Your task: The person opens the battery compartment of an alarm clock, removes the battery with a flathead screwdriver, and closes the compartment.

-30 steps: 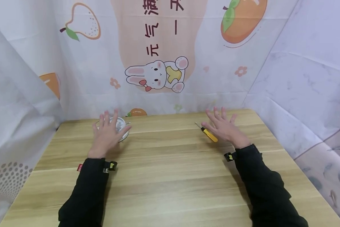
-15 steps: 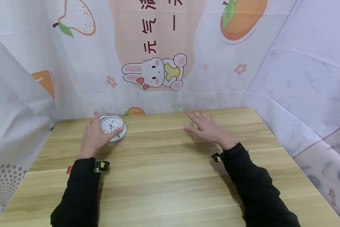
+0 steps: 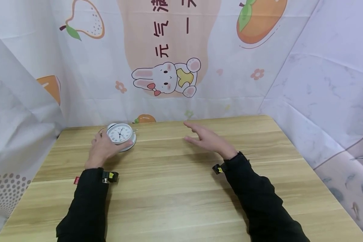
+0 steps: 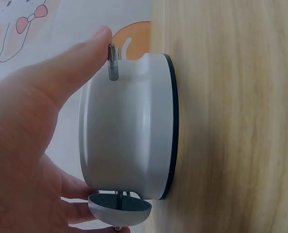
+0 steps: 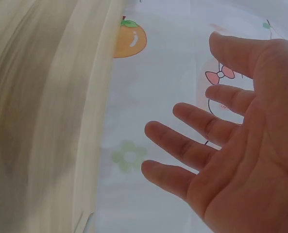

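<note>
A white alarm clock [image 3: 119, 133] lies on its back on the wooden table, dial facing up. My left hand [image 3: 102, 148] curls round its near left side. In the left wrist view, the thumb lies along the clock body [image 4: 119, 126] at a small metal lever [image 4: 113, 62], and the other fingers reach past the bell [image 4: 119, 208], partly hidden behind the clock. My right hand [image 3: 211, 138] hovers over the table to the right. Its palm is turned toward the clock and its fingers [image 5: 180, 145] are extended and spread, holding nothing.
The wooden table [image 3: 169, 188] ends at the back against a printed curtain [image 3: 229, 84] with fruit and a rabbit. More curtain cloth hangs along both sides. A small red tag [image 3: 76, 180] shows beside the left sleeve.
My left hand lowers and closes round the clock, uncovering its dial. The right hand moves left and turns its palm inward. The yellow screwdriver beside it one second ago no longer shows.
</note>
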Motion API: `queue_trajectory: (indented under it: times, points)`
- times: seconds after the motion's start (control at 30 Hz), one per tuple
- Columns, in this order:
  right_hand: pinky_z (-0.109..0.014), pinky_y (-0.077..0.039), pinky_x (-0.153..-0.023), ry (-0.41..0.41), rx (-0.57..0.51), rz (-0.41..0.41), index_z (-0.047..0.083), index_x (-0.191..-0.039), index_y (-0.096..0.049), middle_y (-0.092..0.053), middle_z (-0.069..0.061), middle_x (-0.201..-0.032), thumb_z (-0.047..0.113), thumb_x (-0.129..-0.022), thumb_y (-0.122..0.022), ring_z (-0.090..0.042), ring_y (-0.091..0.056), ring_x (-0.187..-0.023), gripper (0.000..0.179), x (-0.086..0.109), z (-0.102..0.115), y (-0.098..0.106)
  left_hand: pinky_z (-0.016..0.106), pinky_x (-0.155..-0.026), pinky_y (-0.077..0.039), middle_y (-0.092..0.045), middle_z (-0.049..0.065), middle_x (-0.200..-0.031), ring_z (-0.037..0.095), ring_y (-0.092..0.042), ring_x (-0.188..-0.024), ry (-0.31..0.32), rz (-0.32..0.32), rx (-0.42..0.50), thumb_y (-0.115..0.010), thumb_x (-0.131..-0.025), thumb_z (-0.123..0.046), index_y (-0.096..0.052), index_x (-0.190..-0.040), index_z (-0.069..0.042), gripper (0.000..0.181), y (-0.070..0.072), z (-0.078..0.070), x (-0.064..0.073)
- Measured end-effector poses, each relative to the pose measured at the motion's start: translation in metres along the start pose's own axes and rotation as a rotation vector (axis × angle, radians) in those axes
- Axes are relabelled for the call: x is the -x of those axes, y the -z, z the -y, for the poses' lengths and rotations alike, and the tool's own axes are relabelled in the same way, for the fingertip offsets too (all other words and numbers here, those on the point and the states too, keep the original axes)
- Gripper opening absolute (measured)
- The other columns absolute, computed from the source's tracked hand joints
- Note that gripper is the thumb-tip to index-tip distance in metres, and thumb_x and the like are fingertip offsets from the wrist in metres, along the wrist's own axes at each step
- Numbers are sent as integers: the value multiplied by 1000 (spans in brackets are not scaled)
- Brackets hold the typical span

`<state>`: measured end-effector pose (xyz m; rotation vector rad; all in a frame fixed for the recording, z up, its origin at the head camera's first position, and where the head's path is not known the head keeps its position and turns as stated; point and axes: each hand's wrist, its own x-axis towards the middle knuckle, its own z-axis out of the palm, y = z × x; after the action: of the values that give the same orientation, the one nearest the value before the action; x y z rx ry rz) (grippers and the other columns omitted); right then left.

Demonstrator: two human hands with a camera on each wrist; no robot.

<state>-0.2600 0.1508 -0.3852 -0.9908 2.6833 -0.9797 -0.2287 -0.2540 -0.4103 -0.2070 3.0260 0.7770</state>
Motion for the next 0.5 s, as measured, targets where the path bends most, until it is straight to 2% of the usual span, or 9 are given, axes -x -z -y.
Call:
queue_trajectory:
  times: [0.1,0.27,0.5]
  points:
    - [-53,-46,-103,-13,-42,2,11,-161,-29,-36,-14,-159,33,-105,-59,-40,-47,-135,67,-1,-2,-3,72,-97,-38,-19,41,-151,60,-29,-129,-7,17,-8,-69,-76,-78,-11,-156,11,133,-1,0,0]
    - [-52,-47,-102,-14,-67,2,13,-160,-30,-40,-15,-157,34,-105,-59,-40,-49,-134,66,-1,-4,-5,72,-98,-36,-19,42,-151,60,-27,-130,-50,27,-17,-69,-78,-76,-14,-154,14,130,-3,-2,-1]
    - [-49,-49,-99,10,-32,1,9,-158,-34,-44,-16,-154,34,-105,-58,-39,-52,-132,64,-3,-7,-8,70,-104,-33,-17,38,-155,57,-22,-137,-119,59,-14,-70,-78,-76,-16,-154,13,129,-13,-19,-1]
